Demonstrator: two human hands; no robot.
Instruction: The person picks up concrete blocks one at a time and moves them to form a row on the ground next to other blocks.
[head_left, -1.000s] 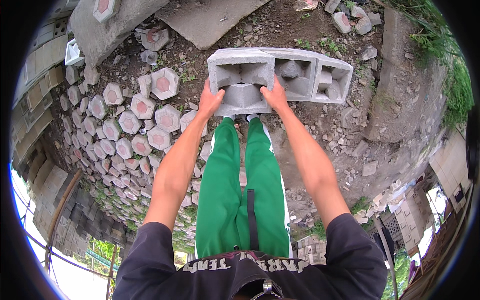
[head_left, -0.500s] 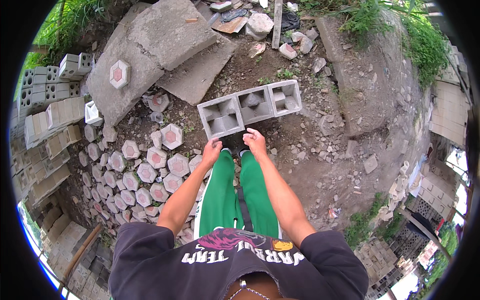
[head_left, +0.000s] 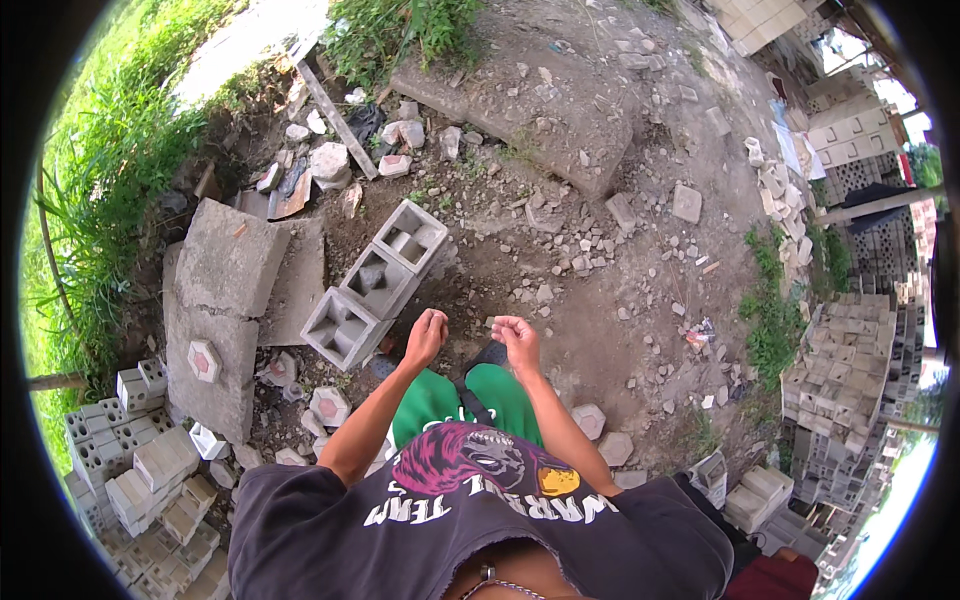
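Three square hollow grey concrete sections stand in a slanting row on the dirt: a near one (head_left: 345, 328), a middle one (head_left: 379, 281) and a far one (head_left: 411, 236). I cannot tell whether they are joined. Nearest the row is my left hand (head_left: 428, 337), just right of the near section and apart from it, its fingers curled in and nothing visible in them. My right hand (head_left: 517, 341) hovers farther right over bare dirt, empty, with loosely bent fingers partly apart.
Cracked concrete slabs (head_left: 225, 270) lie left, one bearing a hexagonal paver (head_left: 204, 361). Stacked hollow blocks (head_left: 125, 430) stand at lower left, with more block stacks (head_left: 840, 365) at right. Rubble (head_left: 580, 250) litters the ground. A wooden strip (head_left: 338, 120) lies among debris beyond the row.
My view has turned right, so the concrete row now appears farther left and more slanted. My hands have drawn apart from it, and the right fingers are more bent.
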